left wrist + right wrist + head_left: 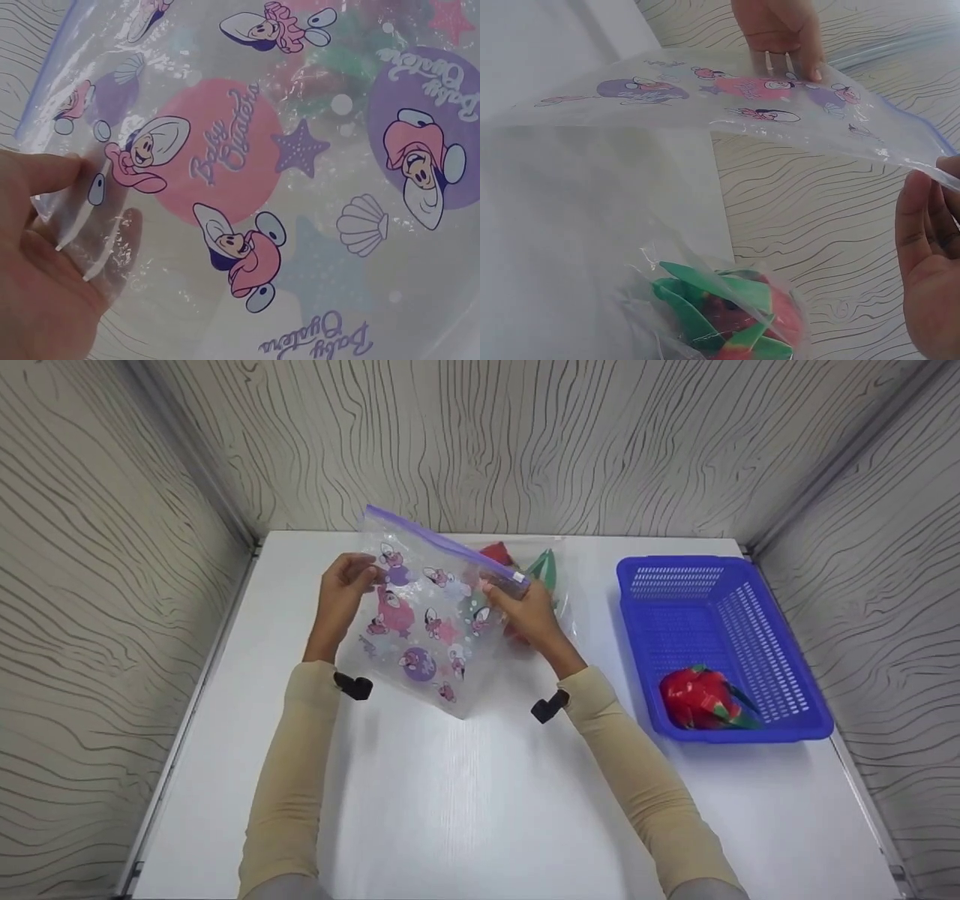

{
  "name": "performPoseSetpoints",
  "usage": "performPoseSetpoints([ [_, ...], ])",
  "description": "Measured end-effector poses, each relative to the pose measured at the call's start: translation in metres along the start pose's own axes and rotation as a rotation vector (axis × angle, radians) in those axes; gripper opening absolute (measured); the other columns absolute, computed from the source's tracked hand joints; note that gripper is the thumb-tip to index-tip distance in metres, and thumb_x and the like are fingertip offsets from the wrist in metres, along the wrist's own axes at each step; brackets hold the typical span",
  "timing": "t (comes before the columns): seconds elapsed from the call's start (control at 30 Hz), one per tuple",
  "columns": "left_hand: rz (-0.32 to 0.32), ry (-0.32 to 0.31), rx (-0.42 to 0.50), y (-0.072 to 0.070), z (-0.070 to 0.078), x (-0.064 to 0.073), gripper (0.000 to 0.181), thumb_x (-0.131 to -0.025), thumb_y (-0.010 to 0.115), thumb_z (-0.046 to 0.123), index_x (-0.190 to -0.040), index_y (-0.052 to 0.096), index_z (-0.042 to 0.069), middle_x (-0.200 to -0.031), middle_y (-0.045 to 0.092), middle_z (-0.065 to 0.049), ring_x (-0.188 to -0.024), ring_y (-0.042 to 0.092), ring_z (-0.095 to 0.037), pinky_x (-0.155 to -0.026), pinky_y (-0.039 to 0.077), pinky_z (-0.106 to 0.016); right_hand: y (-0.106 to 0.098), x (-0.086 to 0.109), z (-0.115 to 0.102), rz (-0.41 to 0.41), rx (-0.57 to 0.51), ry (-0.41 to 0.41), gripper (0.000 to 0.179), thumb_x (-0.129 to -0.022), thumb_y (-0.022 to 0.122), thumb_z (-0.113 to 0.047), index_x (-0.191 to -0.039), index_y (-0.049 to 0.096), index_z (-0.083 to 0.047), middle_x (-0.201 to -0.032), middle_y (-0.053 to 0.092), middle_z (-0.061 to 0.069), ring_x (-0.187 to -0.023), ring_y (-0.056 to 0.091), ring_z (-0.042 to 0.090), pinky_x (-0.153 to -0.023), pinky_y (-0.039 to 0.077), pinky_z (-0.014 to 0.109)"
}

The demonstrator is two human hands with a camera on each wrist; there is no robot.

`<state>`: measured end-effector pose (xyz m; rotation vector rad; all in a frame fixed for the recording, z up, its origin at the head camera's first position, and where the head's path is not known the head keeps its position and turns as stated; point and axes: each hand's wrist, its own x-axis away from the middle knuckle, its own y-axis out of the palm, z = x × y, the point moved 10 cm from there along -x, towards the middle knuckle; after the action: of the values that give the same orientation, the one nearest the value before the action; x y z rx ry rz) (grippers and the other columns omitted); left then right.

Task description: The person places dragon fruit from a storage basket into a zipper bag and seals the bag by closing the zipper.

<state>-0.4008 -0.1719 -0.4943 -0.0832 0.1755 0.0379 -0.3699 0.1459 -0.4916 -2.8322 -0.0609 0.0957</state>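
A: Start from the head view. Where's the printed bag?

B: Held up between both hands over the desk, nearer its far edge, one lower corner pointing toward the near edge. The left hand pinches its left side, below the zip; the right hand grips the zip's right end, by a white tab.

A: Why so wide apart?

B: Probably to keep the film spread flat. The forearms come in from the near edge, the right one slanting inward more.

A: And around it?

B: Behind it, toward the far edge, lies what looks like a clear bag holding red-and-green pieces. By the right edge, a blue basket has a red-and-green toy in its near left corner, perhaps set there for easy reach.

A: Left wrist view?

B: One digit lies in front, other fingertips show through the plastic: a light pinch, I'd judge.

A: Right wrist?

B: The right hand's finger and thumb close on the zip edge, the sheet almost edge-on. Whether its mouth is parted, I can't tell.
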Motion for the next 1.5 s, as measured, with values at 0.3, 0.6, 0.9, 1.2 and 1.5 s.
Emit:
performPoseSetpoints([
  [0.3, -0.01, -0.009, -0.165, 0.014, 0.005, -0.012, 0.031, -0.11, 0.057, 0.012, -0.139, 0.057, 0.0, -0.128, 0.07, -0.021, -0.113, 0.07, -0.022, -0.105, 0.056, -0.039, 0.001, 0.005, -0.013, 0.057, -0.051, -0.14, 0.041, -0.096, 0.079, -0.026, -0.127, 0.073, 0.0, -0.123, 0.078, 0.017, -0.107, 0.071, 0.025, -0.103, 0.059, 0.044],
  [0.6, 0.037, -0.02, -0.306, 0.023, 0.011, -0.014, 0.061, -0.107, 0.059, 0.013, -0.162, 0.034, 0.004, -0.158, 0.042, -0.02, -0.154, 0.038, -0.034, -0.131, 0.031, -0.05, -0.002, 0.007, -0.013, 0.104, -0.032, -0.18, 0.037, -0.098, 0.077, -0.02, -0.125, 0.071, 0.004, -0.12, 0.076, 0.021, -0.11, 0.072, 0.032, -0.1, 0.059, 0.048],
  [0.9, 0.05, -0.022, -0.241, 0.053, 0.028, -0.006, 0.028, -0.107, 0.055, 0.009, -0.133, 0.059, -0.003, -0.129, 0.062, -0.018, -0.121, 0.063, -0.032, -0.106, 0.056, -0.042, -0.004, 0.013, -0.015, 0.17, 0.065, -0.245, 0.037, -0.1, 0.075, -0.02, -0.13, 0.068, 0.002, -0.125, 0.073, 0.019, -0.121, 0.068, 0.034, -0.113, 0.052, 0.053],
  [1.2, -0.076, -0.102, -0.032, 0.1, 0.039, 0.005, 0.02, -0.11, 0.055, 0.014, -0.124, 0.06, 0.0, -0.108, 0.063, -0.008, -0.094, 0.069, -0.02, -0.08, 0.065, -0.035, 0.004, 0.021, -0.025, 0.196, 0.082, -0.378, 0.028, -0.099, 0.076, -0.016, -0.123, 0.071, -0.002, -0.115, 0.075, 0.013, -0.108, 0.07, 0.025, -0.107, 0.058, 0.05],
  [1.5, -0.088, -0.134, 0.06, 0.123, 0.047, 0.011, 0.024, -0.111, 0.056, 0.025, -0.117, 0.057, 0.001, -0.099, 0.061, -0.009, -0.083, 0.069, -0.018, -0.074, 0.068, -0.033, 0.016, 0.03, -0.036, 0.187, 0.093, -0.505, 0.026, -0.099, 0.075, -0.009, -0.121, 0.068, 0.003, -0.109, 0.071, 0.015, -0.1, 0.068, 0.021, -0.098, 0.062, 0.042],
])
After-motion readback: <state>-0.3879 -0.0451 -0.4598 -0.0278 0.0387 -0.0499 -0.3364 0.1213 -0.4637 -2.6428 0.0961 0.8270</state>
